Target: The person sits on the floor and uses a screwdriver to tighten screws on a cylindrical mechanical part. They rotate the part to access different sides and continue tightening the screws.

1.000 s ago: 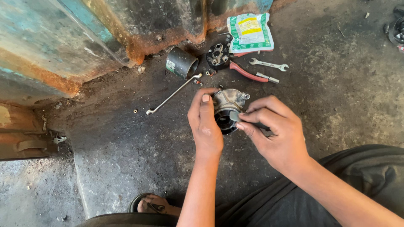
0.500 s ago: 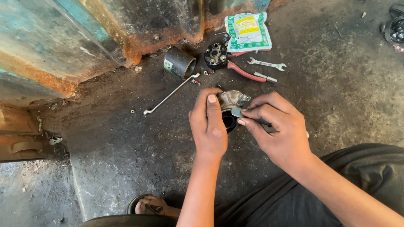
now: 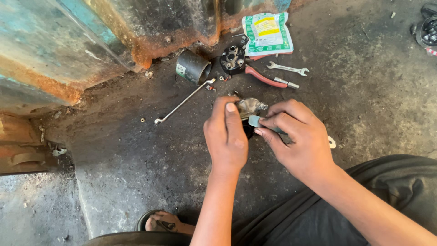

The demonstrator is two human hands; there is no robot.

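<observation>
Your left hand [image 3: 226, 136] is wrapped around the metal housing [image 3: 251, 108], propping it just off the floor [image 3: 136, 173] so its open side faces you. Your right hand [image 3: 298, 136] is closed on a small tool [image 3: 256, 121], tip right at the housing's mouth. The cylinder [image 3: 193, 67], long wrench [image 3: 184, 101] and pliers [image 3: 266, 78] sit just beyond, easy to grab.
</observation>
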